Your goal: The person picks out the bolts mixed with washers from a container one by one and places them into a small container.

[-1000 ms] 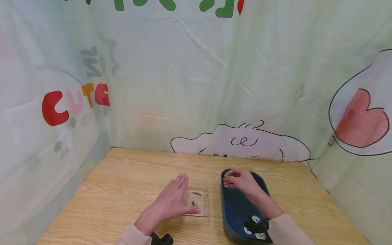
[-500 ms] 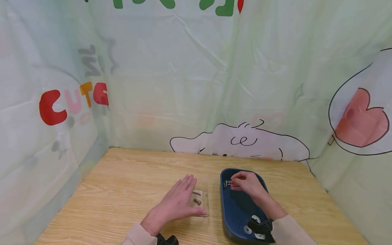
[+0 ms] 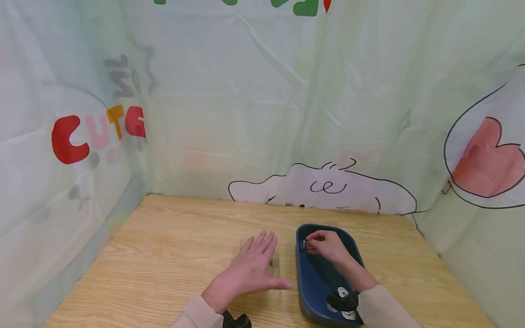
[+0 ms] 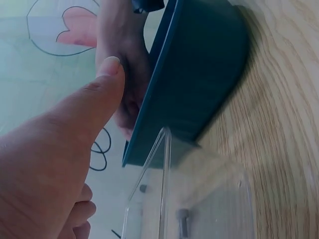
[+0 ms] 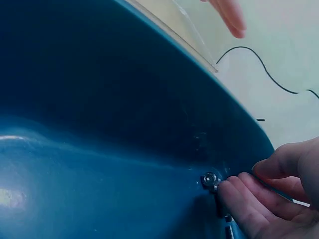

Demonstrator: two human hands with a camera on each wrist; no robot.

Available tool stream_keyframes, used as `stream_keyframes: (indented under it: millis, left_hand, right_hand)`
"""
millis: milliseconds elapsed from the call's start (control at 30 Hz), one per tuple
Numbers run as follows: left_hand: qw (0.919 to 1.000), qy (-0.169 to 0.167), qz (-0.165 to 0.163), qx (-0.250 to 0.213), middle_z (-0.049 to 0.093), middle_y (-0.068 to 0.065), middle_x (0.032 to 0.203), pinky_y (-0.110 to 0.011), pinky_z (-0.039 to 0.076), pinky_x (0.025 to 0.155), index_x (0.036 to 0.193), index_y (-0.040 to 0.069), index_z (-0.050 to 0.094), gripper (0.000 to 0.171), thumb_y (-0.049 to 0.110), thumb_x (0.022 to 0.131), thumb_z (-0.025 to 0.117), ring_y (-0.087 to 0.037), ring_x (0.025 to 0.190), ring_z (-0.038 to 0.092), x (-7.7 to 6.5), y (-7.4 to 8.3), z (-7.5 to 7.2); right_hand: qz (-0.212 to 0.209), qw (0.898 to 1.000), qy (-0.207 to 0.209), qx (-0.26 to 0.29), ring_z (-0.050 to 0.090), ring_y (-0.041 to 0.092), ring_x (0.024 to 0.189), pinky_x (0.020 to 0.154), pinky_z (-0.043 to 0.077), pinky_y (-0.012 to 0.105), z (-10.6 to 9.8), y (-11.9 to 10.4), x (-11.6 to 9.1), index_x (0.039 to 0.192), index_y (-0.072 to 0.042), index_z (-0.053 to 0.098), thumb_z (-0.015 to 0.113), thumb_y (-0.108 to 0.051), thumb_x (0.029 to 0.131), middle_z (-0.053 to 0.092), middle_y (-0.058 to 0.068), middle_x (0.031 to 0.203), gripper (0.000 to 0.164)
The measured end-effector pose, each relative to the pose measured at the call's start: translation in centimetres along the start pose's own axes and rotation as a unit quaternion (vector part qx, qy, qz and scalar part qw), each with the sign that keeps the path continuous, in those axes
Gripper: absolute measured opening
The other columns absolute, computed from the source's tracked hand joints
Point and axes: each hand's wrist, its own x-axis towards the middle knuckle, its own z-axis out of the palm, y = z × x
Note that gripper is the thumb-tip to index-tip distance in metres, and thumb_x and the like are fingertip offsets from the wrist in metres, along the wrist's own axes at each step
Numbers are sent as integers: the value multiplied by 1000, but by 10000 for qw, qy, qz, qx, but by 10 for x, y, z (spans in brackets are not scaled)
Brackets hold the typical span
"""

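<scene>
My left hand point(image 3: 258, 269) stretches flat over a clear plastic box point(image 3: 275, 269), its thumb pointing toward the bin. In the left wrist view a metal screw point(image 4: 183, 222) shows inside the box point(image 4: 165, 149), with the thumb point(image 4: 89, 107) straight above. My right hand point(image 3: 328, 246) reaches into the far left corner of a dark blue bin point(image 3: 301, 278). Small metal screws point(image 3: 303, 244) lie there by its fingertips. The right wrist view shows the fingers point(image 5: 244, 204) against a screw head point(image 5: 210, 179), thumb set apart, and another screw point(image 5: 229, 229) partly hidden beneath.
Several flat, pale round pieces point(image 3: 342, 292) lie at the near end of the bin, partly behind the right wrist strap point(image 3: 343, 300). Both bin and box stand on a wooden table point(image 3: 180, 246). A printed curtain point(image 3: 246, 114) hangs behind and at both sides.
My left hand has moved right, covering more of the box and its screws. The right hand has shifted slightly within the bin's far corner, and screws there have come into sight.
</scene>
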Motion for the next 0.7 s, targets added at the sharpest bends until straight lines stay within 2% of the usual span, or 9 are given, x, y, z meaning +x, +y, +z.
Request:
stream_keyframes:
  millis: [400, 700]
  left_hand:
    - [9993, -310, 210, 15, 11, -1, 168, -47, 14, 126, 160, 13, 16, 115, 85, 77, 51, -18, 156, 6, 7, 14, 7]
    - [9973, -382, 576, 248, 14, -2, 168, -45, 18, 126, 160, 11, 18, 112, 83, 79, 51, -21, 156, 9, 11, 24, 12]
  right_hand:
    - [78, 9968, -169, -782, 69, 26, 98, 88, 58, 44, 8, -1, 5, 117, 8, 66, 54, -7, 97, 69, 22, 114, 28]
    - [31, 9947, -346, -968, 69, 25, 97, 85, 60, 42, 13, -5, 5, 119, 8, 65, 55, -7, 96, 67, 23, 118, 29]
